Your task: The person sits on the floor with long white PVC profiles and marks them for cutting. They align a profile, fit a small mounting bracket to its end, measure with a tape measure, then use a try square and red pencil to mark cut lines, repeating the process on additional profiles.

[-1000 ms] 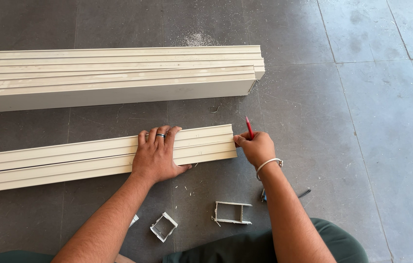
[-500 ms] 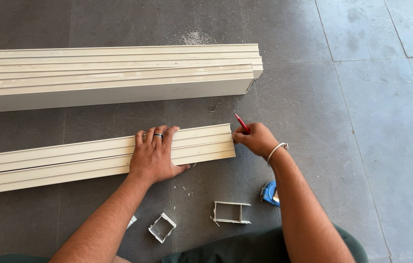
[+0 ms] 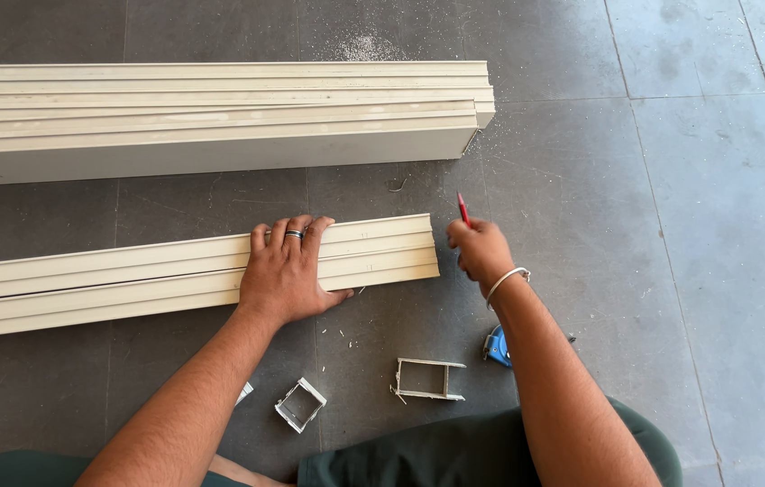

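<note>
Head view: looking down at a dark grey tiled floor [image 3: 671, 225], both arms reaching forward.
Far stack: long cream profiles [image 3: 220, 117], ribbed and boxy, lying side by side across the top left — their cut ends near the middle.
Near profile: one cream ribbed length [image 3: 130, 280] on the floor, running in from the left edge, its cut end just left of the right hand.
Left hand [image 3: 288, 275]: laid flat on the near profile close to its end, fingers spread open, a dark ring on one.
Offcuts: a small square section [image 3: 299, 404] and a wider cut piece [image 3: 427, 379], both hollow, on the floor between the forearms, with pale chips around.
Right hand [image 3: 481, 252]: just past the profile's end, not touching it — fingers closed around a red pencil [image 3: 462, 209], tip up; a metal bangle at the wrist.
Blue object [image 3: 493, 346]: partly hidden behind the right forearm.
Dust: pale sawdust patch [image 3: 364, 45] beyond the stack.
</note>
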The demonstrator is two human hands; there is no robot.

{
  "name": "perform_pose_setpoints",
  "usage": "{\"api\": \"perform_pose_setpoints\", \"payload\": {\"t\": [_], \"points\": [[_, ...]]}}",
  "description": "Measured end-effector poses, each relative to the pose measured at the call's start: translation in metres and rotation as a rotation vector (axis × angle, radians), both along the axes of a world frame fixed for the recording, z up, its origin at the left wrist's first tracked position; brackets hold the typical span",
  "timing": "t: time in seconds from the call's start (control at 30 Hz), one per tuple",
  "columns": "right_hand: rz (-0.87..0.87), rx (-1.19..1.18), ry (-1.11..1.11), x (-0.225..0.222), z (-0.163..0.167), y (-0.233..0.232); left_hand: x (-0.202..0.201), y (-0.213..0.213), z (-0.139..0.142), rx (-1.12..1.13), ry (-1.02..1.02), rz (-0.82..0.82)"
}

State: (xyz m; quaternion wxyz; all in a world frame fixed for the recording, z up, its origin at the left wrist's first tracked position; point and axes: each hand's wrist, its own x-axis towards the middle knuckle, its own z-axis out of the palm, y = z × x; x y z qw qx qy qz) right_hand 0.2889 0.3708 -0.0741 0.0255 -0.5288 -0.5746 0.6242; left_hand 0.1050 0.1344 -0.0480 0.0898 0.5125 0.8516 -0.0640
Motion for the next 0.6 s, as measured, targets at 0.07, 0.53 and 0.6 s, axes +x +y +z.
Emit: {"api": "perform_pose_setpoints", "payload": {"t": [0.07, 0.53, 0.6], "points": [[0.002, 0.077, 0.038, 0.002, 0.005, 0.001, 0.000, 0.000, 0.000, -0.015, -0.003, 0.006], [0.326, 0.290, -0.055, 0.010, 0.013, -0.002, 0.002, 0.000, 0.002, -0.016, 0.000, 0.007], [0.384, 0.369, 0.054, 0.009, 0.006, 0.001, 0.002, 0.000, 0.006, -0.006, -0.006, 0.008]]}}
